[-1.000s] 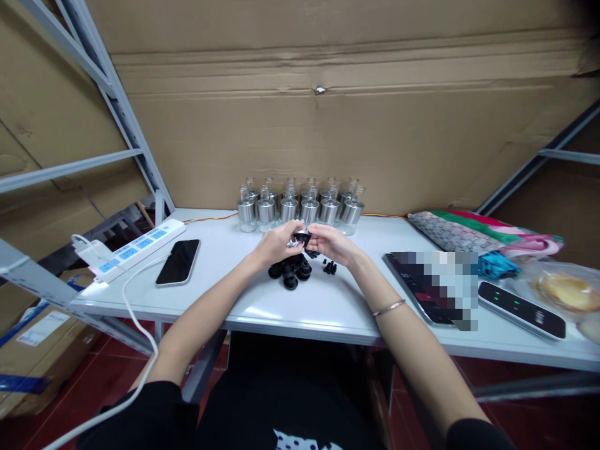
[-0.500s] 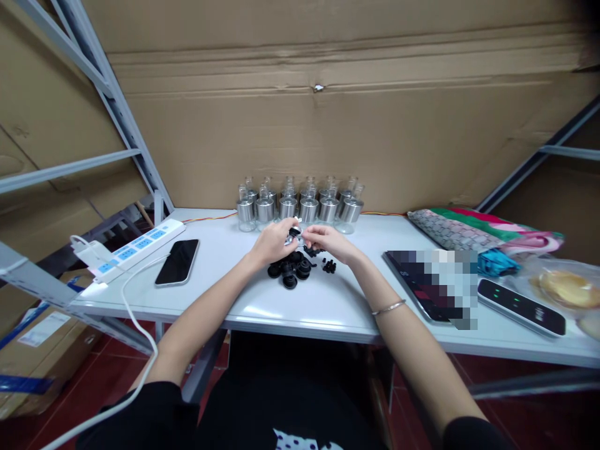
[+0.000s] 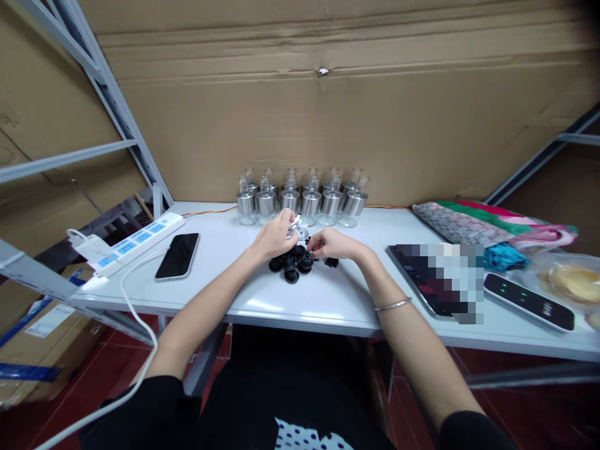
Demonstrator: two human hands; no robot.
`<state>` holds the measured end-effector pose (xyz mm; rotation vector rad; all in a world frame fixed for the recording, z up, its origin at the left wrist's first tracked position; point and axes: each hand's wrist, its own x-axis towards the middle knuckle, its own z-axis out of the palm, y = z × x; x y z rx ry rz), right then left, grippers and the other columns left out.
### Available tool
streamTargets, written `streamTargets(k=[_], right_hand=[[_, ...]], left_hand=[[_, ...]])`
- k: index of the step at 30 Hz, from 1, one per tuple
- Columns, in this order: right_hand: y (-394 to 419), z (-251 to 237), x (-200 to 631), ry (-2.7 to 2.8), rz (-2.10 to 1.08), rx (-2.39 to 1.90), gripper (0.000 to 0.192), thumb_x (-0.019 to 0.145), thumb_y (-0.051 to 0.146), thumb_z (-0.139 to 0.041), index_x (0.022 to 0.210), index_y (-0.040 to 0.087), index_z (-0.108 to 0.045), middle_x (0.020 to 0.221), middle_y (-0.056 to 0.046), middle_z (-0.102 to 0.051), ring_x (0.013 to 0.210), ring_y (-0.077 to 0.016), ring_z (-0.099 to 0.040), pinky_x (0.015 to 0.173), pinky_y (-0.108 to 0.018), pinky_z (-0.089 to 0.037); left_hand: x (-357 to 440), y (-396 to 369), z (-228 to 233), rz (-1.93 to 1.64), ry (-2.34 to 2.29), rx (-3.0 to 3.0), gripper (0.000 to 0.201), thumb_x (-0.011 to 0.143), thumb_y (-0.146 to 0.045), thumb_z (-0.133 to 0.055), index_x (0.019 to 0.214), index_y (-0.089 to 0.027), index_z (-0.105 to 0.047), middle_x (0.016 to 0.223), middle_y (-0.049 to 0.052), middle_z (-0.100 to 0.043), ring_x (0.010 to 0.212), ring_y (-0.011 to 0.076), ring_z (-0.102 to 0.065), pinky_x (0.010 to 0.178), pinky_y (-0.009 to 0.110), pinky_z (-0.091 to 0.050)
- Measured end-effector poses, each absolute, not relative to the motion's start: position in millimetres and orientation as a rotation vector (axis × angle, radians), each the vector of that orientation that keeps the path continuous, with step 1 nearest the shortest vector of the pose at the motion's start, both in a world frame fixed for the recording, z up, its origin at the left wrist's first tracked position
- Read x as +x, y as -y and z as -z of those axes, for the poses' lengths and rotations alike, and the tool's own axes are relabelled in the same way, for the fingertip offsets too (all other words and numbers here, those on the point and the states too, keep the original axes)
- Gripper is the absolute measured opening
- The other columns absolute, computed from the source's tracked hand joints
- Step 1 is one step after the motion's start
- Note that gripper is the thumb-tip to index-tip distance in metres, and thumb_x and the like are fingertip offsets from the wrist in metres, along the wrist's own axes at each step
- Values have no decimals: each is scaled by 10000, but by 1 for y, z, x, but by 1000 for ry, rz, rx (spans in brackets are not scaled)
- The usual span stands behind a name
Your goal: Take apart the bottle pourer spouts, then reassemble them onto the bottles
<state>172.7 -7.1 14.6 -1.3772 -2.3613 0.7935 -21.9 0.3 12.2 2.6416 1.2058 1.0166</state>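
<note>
the right hand [image 3: 332,242] partly hides the small black pieces [image 3: 332,262].

White table [image 3: 328,297] with bottles [image 3: 310,204], seemingly black caps [image 3: 291,274]

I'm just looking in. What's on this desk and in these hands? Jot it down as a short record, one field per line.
Left hand: holds a shiny piece
Right hand: at the black parts; grip unclear
Black parts: heaped on the table
Bottles: upright in rows behind the hands, silver bands around them
Left side: phone, power strip
Bangle: on the right arm
</note>
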Motion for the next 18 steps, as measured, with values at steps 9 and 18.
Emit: streamTargets(k=[9, 18], right_hand=[[9, -20, 169, 2054, -682, -1265, 64, 611, 208, -562, 659, 165, -563, 555, 26, -569, 527, -103, -489, 529, -221, -379], [15, -22, 155, 1698, -280, -1099, 142, 736, 328, -605, 729, 191, -641, 753, -39, -690, 733, -186, -609, 740, -313, -461]], left_hand=[[-18, -1, -8, -1080, -1139, 2480, 251, 880, -337, -451, 1065, -170, -473, 999, 73, -603, 904, 177, -590, 785, 278, -438], [-11, -6, -8, -1185, -995, 2158, 221, 880, -304, -426, 769, -153, -545, 755, -1, -563, 742, 121, -517, 716, 233, -411]])
